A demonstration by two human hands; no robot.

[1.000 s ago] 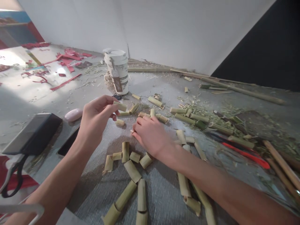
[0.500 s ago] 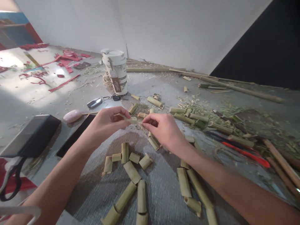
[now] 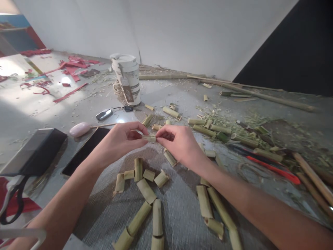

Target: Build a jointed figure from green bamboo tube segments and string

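Observation:
My left hand pinches the left end of a short pale green bamboo piece, held level just above the table. Thumb and forefinger of my right hand are closed at its other end; whether they also grip a thin fibre there I cannot make out. Below my hands, cut bamboo tubes lie end to end in a branching figure. A second row of tubes lies under my right forearm, which partly covers it. More short pieces are scattered just beyond my fingers.
A white lidded paper cup stands at the back. To the left are a black phone, a dark box with a strap and a pink-headed stick. Red-handled pliers, shavings and bamboo sticks lie on the right.
My hands have come closer together and slightly lower, and my right fingertips now meet the right end of the bamboo piece. The laid-out tubes have not moved.

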